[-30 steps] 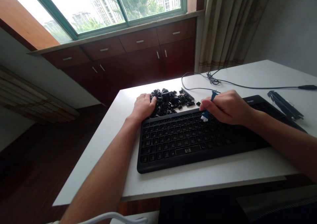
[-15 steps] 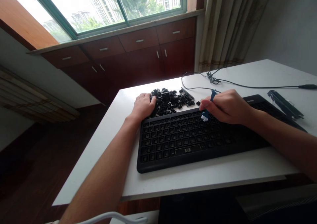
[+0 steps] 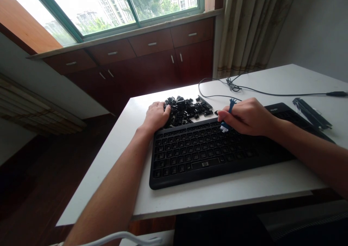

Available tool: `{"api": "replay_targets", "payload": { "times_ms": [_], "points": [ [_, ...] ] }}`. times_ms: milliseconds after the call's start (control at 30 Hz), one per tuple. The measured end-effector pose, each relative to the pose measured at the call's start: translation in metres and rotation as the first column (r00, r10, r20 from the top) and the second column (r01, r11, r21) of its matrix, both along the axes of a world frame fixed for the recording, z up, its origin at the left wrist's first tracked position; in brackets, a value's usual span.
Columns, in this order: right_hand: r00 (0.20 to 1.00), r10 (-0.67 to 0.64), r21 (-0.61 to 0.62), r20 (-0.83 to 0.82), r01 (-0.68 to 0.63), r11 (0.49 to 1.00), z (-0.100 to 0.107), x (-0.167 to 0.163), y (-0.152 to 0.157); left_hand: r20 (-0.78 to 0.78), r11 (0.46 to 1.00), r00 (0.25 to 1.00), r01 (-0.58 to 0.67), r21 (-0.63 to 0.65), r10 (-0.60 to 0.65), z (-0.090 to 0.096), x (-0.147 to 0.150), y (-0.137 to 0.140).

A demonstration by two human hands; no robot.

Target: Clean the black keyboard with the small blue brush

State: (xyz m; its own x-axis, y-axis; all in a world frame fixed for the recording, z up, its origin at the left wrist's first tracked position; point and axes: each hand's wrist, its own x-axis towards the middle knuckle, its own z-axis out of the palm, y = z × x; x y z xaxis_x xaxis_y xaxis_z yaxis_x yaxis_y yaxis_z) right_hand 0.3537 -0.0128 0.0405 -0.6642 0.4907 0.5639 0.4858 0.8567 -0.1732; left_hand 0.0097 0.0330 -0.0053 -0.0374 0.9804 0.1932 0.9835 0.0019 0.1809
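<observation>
A black keyboard (image 3: 187, 148) with its keycaps off lies slightly askew on the white table, its square key sockets bare. My right hand (image 3: 244, 117) is closed round a small blue brush (image 3: 231, 105), whose white bristles point down at the upper middle key rows. My left hand (image 3: 157, 114) rests at the keyboard's far left corner, fingers stretched out and thumb apart. Beside that thumb is a heap of loose black keycaps (image 3: 185, 110), spread along the keyboard's back edge. My right hand and forearm hide part of the keyboard's right side.
A black cable (image 3: 266, 92) runs over the back of the white table (image 3: 274, 77), bundled near its middle. A long dark strip-like piece (image 3: 311, 113) lies beyond the keyboard's right end. A white curved tube (image 3: 127, 236) crosses the bottom of the view. Wooden cabinets (image 3: 152, 62) stand behind.
The brush, still in my right hand, has shifted very slightly left and is a bit more upright. My left hand stays at the keyboard corner. The whole view has moved a little.
</observation>
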Motion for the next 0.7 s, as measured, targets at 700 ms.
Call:
{"api": "replay_targets", "payload": {
  "times_ms": [700],
  "points": [
    [1.000, 0.007, 0.007, 0.011, -0.007, 1.000, 0.0002, 0.0009, 0.0018, 0.004, 1.000, 1.000, -0.004, 0.007, 0.004, -0.0007, 0.0001, 0.0005]
  ]
}}
